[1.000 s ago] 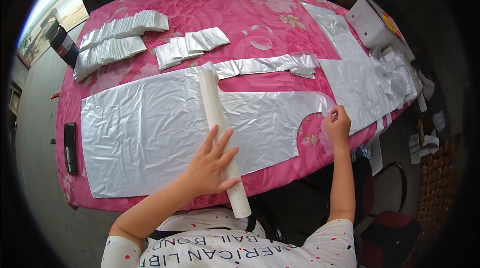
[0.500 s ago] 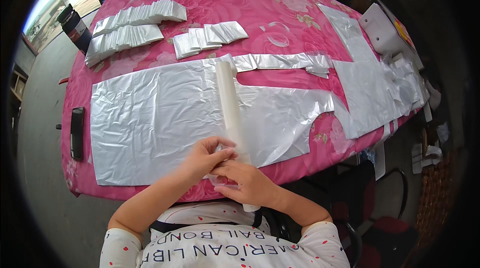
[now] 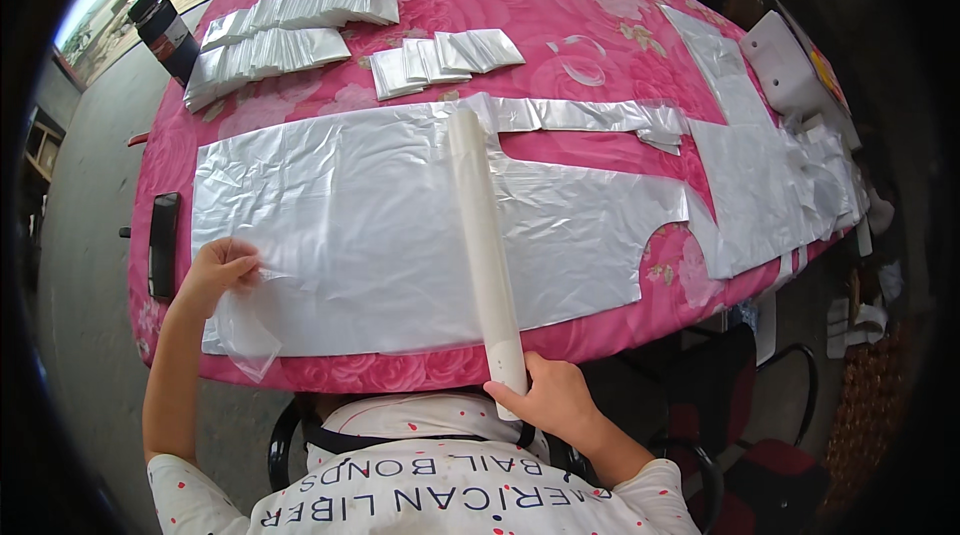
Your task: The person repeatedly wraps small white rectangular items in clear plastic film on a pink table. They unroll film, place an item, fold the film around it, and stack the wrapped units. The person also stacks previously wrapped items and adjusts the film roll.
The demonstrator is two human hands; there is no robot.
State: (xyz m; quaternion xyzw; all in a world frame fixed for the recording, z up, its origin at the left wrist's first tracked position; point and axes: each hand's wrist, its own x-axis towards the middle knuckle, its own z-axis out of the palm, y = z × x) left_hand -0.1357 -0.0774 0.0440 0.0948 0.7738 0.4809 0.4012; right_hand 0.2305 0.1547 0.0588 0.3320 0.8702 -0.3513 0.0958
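Observation:
A silvery white plastic bag sheet with handle-like cutouts lies spread over the table. Across it rests a long off-white roll, its lower end reaching past the near table edge. My right hand is closed around that lower end, thumb on top. At the left, my left hand pinches a thin clear plastic film, whose loose corner hangs down over the sheet near the table's front edge. How far the film runs toward the roll is hard to make out.
A pink floral cloth covers the table. Folded silvery packets stand in rows at the far left, with several more beside them. A dark phone-like object lies left; a dark bottle stands behind. Another plastic sheet lies right.
My hands have parted from beside the roll. The left one moved far left with the clear film; the right one shifted down and right onto the roll's near end.

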